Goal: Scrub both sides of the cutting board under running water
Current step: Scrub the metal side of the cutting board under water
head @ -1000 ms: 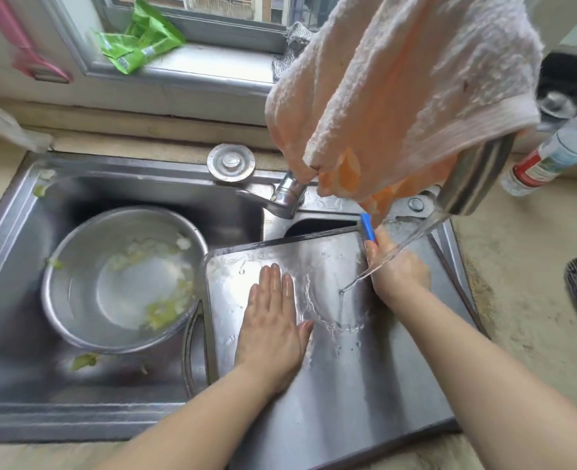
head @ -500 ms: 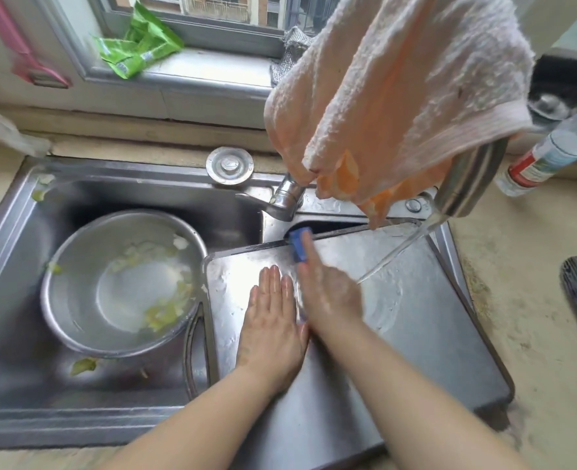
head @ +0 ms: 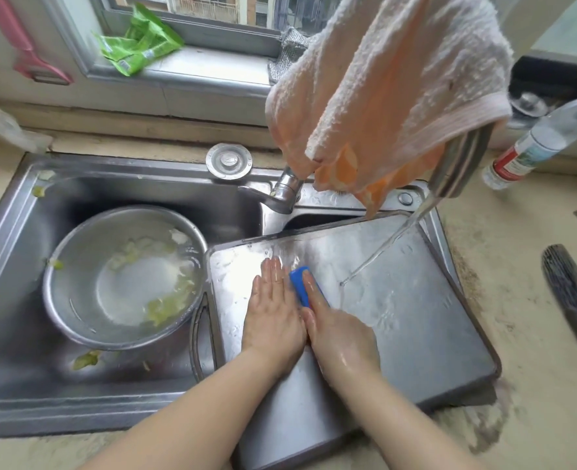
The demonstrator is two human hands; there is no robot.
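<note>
From the head view, the person is in the middle of scrubbing the upward face of the cutting board, a steel-grey slab that lies across the right side of the sink, its far edge by the tap and its near edge overhanging the counter. The left hand lies flat on the board with its fingers straight and together, pressing down to steady it. Just to its right and touching it, the right hand presses a blue scrubber onto the wet surface, the fingers laid over the pad; whether the thumb curls under it cannot be told. A thin stream of water runs from the faucet spout, which is draped with a pale pink and orange towel, and lands on the board to the right of the scrubber. By the look of it only this face is being worked, so the step in hand is the first side. The next move probably calls for carrying the scrubber across the rest of the face, then lifting and turning the board over under the stream, a slippery job with wet hands. In the left basin sits a metal bowl holding cloudy water and pale green vegetable scraps; a few more scraps lie on the basin floor near it.
</note>
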